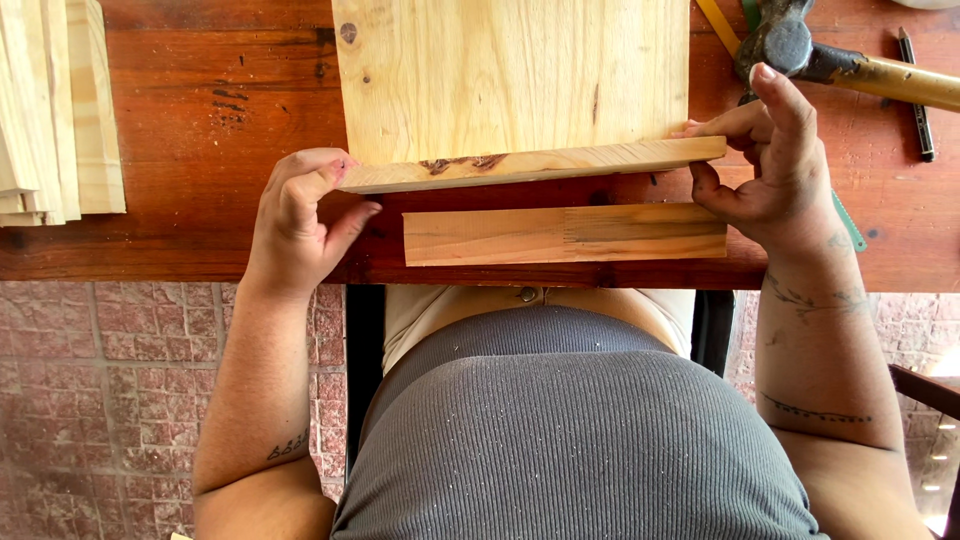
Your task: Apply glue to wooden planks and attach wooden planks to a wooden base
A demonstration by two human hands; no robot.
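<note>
A wide pale wooden board (pixel 510 75) lies on the reddish-brown workbench (pixel 200 120). Along its near edge a narrow wooden strip (pixel 530 165) stands on edge. My left hand (pixel 300 220) pinches the strip's left end between thumb and fingers. At the right end, my right hand (pixel 770 165) grips it, with the fingers over the top. A shorter flat wooden piece (pixel 565 235) lies just in front of the strip, near the bench's front edge, touched by neither hand.
A stack of thin wooden slats (pixel 55 110) lies at the far left of the bench. A hammer (pixel 850 65), a dark pencil (pixel 915 95) and a green ruler (pixel 850 225) lie at the right. Brick-patterned floor shows below the bench edge.
</note>
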